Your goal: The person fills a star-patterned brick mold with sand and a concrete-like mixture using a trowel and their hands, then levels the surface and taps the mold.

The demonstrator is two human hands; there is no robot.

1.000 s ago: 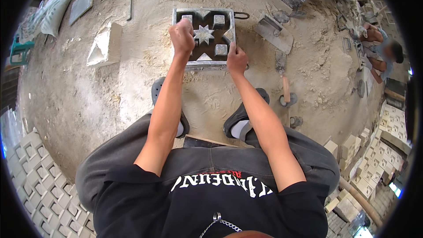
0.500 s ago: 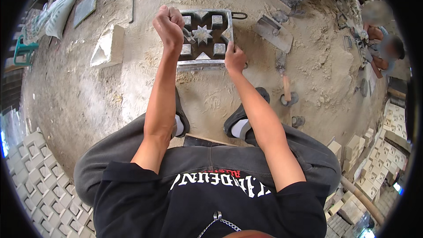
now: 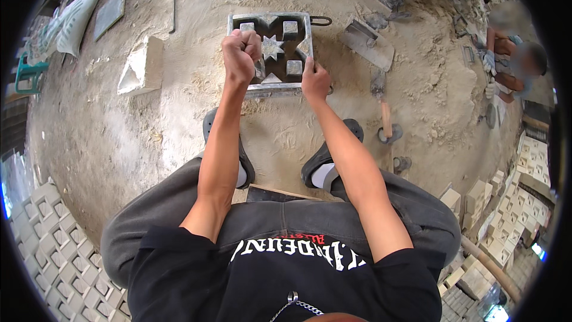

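A square grey metal mould (image 3: 276, 87) lies on the sandy ground in front of my feet. Inside it are an eight-pointed star (image 3: 272, 48), square blocks near the corners and triangles along the sides. My left hand (image 3: 241, 56) is closed in a fist over the mould's left side and covers part of it. Whether the fist wraps round anything cannot be seen. My right hand (image 3: 316, 81) grips the mould's lower right edge, with the thumb up along the rim. A looped metal handle (image 3: 322, 21) juts from the mould's far right.
A pale cast block (image 3: 142, 67) stands to the left. Right of the mould lie a metal scoop (image 3: 368, 45) and a wooden-handled tool (image 3: 386, 119) beside heaped sand (image 3: 432, 83). Patterned blocks (image 3: 65, 256) are stacked near left. Another person (image 3: 515, 65) crouches at far right.
My left fist has come down toward me and slightly right, further over the mould. My right hand keeps its hold on the mould's edge.
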